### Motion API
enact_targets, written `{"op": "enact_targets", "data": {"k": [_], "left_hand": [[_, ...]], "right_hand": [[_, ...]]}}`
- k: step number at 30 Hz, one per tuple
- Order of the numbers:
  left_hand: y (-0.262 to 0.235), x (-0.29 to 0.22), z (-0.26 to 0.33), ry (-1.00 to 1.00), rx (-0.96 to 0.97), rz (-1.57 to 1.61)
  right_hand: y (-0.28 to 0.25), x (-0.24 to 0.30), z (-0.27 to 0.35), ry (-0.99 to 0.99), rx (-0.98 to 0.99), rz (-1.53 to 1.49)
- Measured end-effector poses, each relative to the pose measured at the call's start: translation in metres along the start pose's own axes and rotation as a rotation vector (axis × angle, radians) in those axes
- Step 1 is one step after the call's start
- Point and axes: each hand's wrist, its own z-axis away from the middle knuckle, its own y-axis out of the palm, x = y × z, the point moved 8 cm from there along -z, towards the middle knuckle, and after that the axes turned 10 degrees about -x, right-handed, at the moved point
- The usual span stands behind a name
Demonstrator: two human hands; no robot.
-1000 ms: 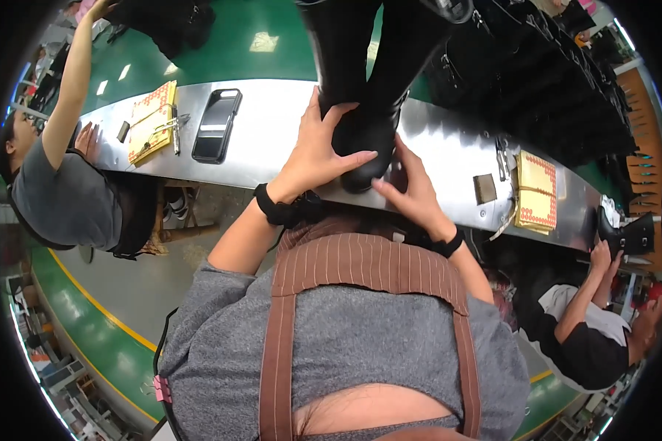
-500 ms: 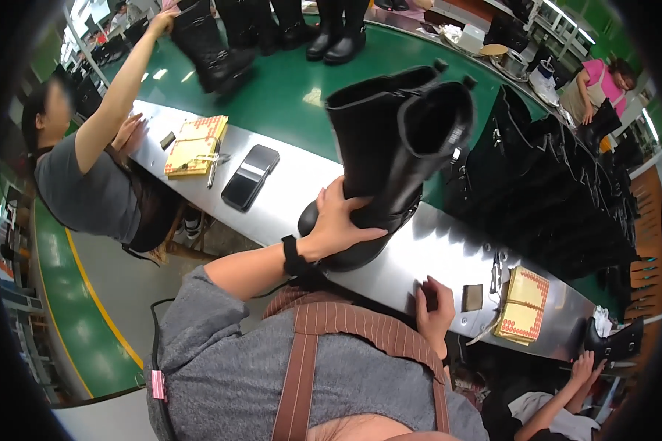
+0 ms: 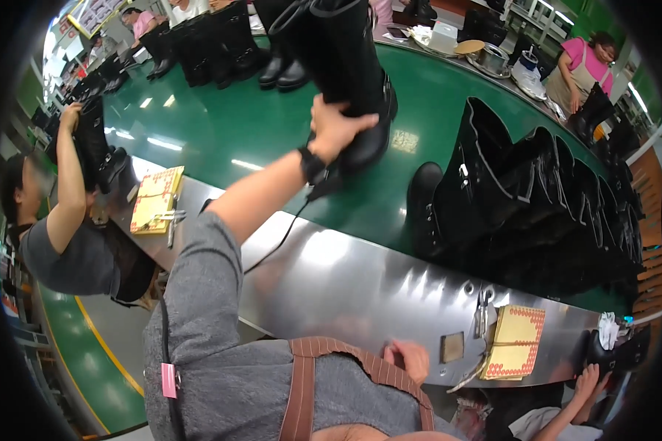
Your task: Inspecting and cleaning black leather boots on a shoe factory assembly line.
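A pair of tall black boots (image 3: 331, 55) hangs over the green surface, tilted, with its tops at the upper edge of the view. My left hand (image 3: 338, 132) grips the boots low on the shafts, thumb stretched to the right; its fingertips are partly hidden. The left arm is extended forward. Close to my body, my right hand (image 3: 410, 360) hovers at the near edge of the metal bench (image 3: 324, 287). Its fingers are loosely curled, partly turned from view, with nothing visible in them. A small brown block (image 3: 452, 348) is nearest to it.
Black boots (image 3: 522, 198) stand crowded on the right of the green tabletop (image 3: 221, 132); others (image 3: 217, 48) stand at its far side. Beside the block lie metal tools (image 3: 482, 314) and tied yellow cards (image 3: 518, 342). Co-workers handle boots at left, right and across.
My left hand has carried the boots forward and away from the metal bench. My right hand has drawn back towards my body. The left co-worker has brought a boot down towards the bench.
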Motion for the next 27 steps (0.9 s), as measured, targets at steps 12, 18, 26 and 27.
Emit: {"op": "enact_targets", "data": {"k": [12,18,26,27], "left_hand": [[0.167,0.091,-0.113,0.019,0.365,-0.788],[0.142,0.069,-0.074,0.089,0.712,-0.932],[0.04,-0.077,0.115,0.613,1.251,-0.638],[0.02,-0.105,0.14,0.579,1.26,-0.611]], "right_hand": [[0.028,-0.039,0.036,0.176,0.277,0.154],[0.012,-0.015,0.018,0.169,0.159,0.17],[0.0,0.012,-0.005,-0.027,-0.045,0.161],[-0.002,0.012,-0.005,-0.007,-0.057,0.184]]}}
